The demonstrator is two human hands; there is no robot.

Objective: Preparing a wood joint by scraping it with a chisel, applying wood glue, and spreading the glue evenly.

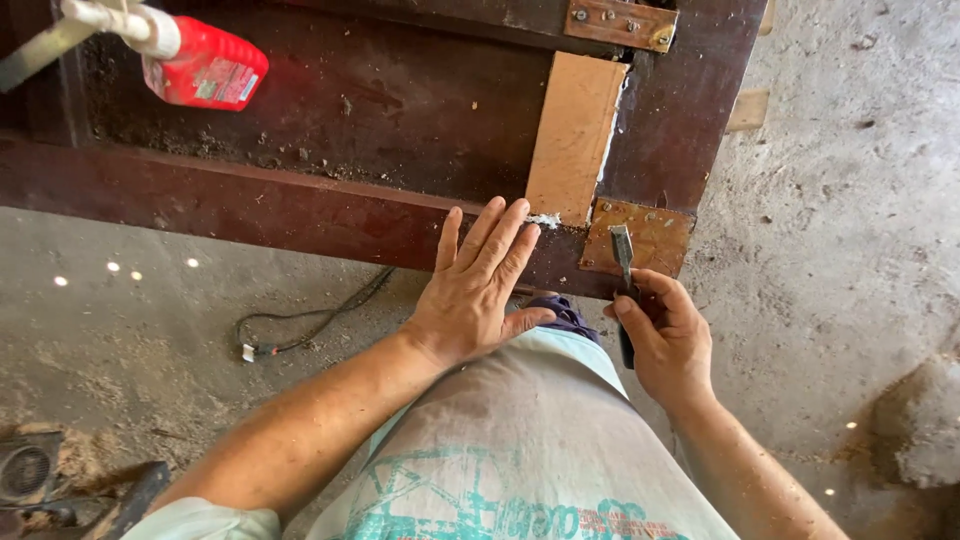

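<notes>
two hands at dark frame (pixel 250 205), right fingers (pixel 655 290) wrapped round chisel (pixel 622 255), left hand (pixel 475 295) flat, fingers spread

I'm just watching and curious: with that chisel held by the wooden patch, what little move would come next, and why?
Probably slide the chisel in the right hand left to scrape the white residue at the foot of the light wood patch, since the left hand lies flat on the dark frame beside it.
</notes>
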